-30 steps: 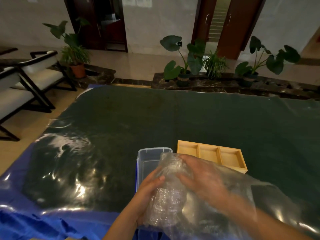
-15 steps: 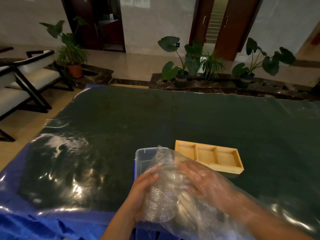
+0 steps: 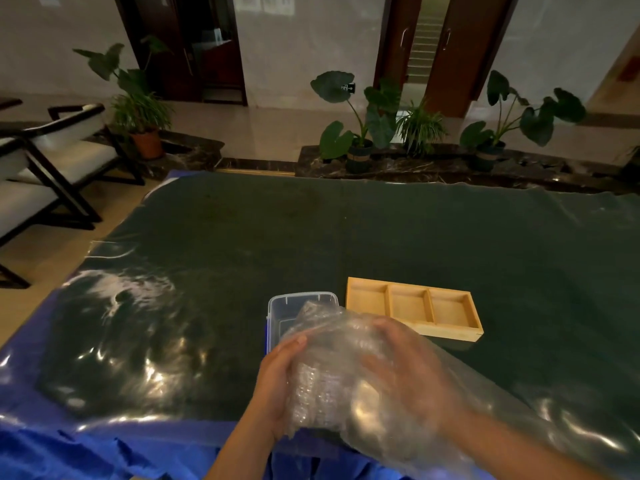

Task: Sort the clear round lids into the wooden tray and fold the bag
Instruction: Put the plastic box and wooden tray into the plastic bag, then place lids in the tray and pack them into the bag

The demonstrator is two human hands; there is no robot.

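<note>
A clear plastic bag lies at the table's near edge, with a stack of clear round lids inside it. My left hand grips the bag and the stack from outside on the left. My right hand is inside the bag, its arm sleeved by the plastic, fingers curled over the top of the stack. Just behind and to the right, an empty wooden tray with three compartments rests on the table.
A clear plastic box sits behind the bag, left of the tray. The table has a dark green top under clear film, with blue cloth at the near edge. Chairs stand at the left, potted plants beyond the far edge.
My right hand has pushed deeper into the bag, over the lid stack. The left hand has shifted slightly on the bag's side.
</note>
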